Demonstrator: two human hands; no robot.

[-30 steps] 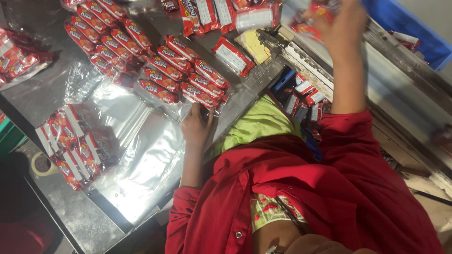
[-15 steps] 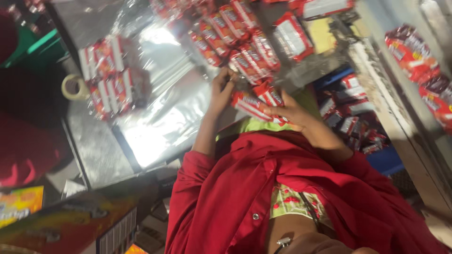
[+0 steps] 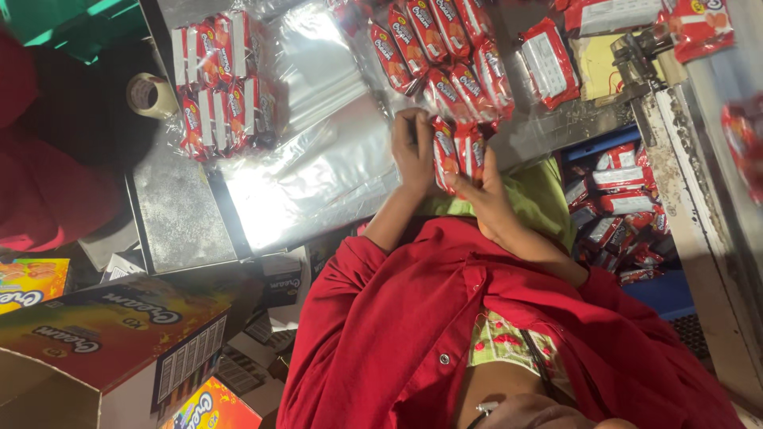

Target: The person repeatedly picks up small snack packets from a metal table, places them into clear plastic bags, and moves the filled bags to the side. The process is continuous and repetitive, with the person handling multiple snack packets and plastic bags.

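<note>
Two red snack packets (image 3: 458, 155) are being held side by side at the near edge of the steel desk (image 3: 171, 214), just below the row of matching red packets (image 3: 433, 52) lying in a slant across it. The left hand (image 3: 413, 155) is bracing the pair from one side, fingers curled against the packet edge, while the right hand (image 3: 485, 195) is cupping them from beneath, fingers closed around both. Squaring the pair well is judged to call for even pressure from both sides, with the short ends kept level so neither packet is slipping ahead of the other. Each packet is looking glossy and crinkled, red with a pale panel and a rounded picture on the face.

Beside the hands, a clear plastic sheet (image 3: 318, 159) is catching the light, and a bundled block of packets (image 3: 218, 83) is resting on it farther off. A roll of tape (image 3: 151, 95) is sitting at the desk's far corner. More packets are filling a blue crate (image 3: 620, 214) below the desk, and printed cartons (image 3: 111, 334) are standing nearby.
</note>
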